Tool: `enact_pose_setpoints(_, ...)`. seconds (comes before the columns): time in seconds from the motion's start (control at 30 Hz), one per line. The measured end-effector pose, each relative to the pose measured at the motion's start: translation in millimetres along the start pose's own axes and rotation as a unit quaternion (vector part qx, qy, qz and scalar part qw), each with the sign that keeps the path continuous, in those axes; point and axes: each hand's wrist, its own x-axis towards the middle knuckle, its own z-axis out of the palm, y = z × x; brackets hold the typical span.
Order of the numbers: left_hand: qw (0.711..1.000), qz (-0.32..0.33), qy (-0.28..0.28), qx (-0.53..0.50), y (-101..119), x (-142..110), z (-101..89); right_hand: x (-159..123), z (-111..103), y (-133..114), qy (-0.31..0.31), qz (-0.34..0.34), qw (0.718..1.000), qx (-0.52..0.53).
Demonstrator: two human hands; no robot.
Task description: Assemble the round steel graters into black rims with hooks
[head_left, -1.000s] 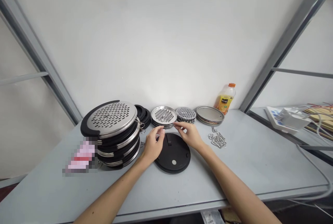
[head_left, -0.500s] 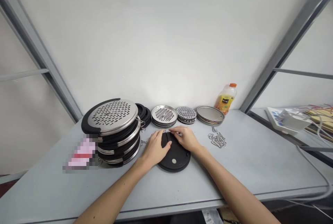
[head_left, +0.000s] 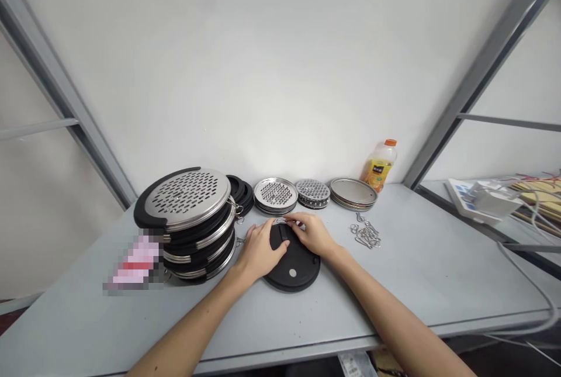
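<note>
A flat, round black disc point(head_left: 293, 260) with a pale round spot lies on the table before me. My left hand point(head_left: 263, 248) grips its left rim, thumb pressed on the upper face. At the disc's far edge, my right hand point(head_left: 312, 231) pinches a small metal wire clip point(head_left: 280, 221), which the fingers partly hide. Right of the hands lies a loose pile of similar wire clips point(head_left: 367, 234). Close by on the left stands a tall stack of round graters point(head_left: 188, 199) with black rims and wire clips hanging from their sides.
Along the wall sit black rings point(head_left: 245, 196), perforated grater plates point(head_left: 275, 194), smaller grater discs point(head_left: 312, 192) and plain metal plates point(head_left: 353, 192). An orange-capped juice bottle point(head_left: 380, 166) stands behind them. A blurred pink item point(head_left: 135, 263) lies left; a power strip point(head_left: 471, 201) and cables are right.
The view has shifted slightly. Both hands stay at the disc's far edge with only small finger movement around the wire clip.
</note>
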Motion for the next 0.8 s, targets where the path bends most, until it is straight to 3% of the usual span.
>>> enact_pose_setpoints(0.47, 0.998, 0.013, -0.006, 0.061, 14.5, 7.9, -2.7, -0.1, 3.0, 1.2, -0.01, -0.036, 0.999, -0.025)
enact_pose_setpoints(0.8, 0.988, -0.059, 0.024, 0.144, 26.9, 13.2, 3.6, -0.5, 1.5, 0.9, -0.029, -0.025, 0.999, -0.036)
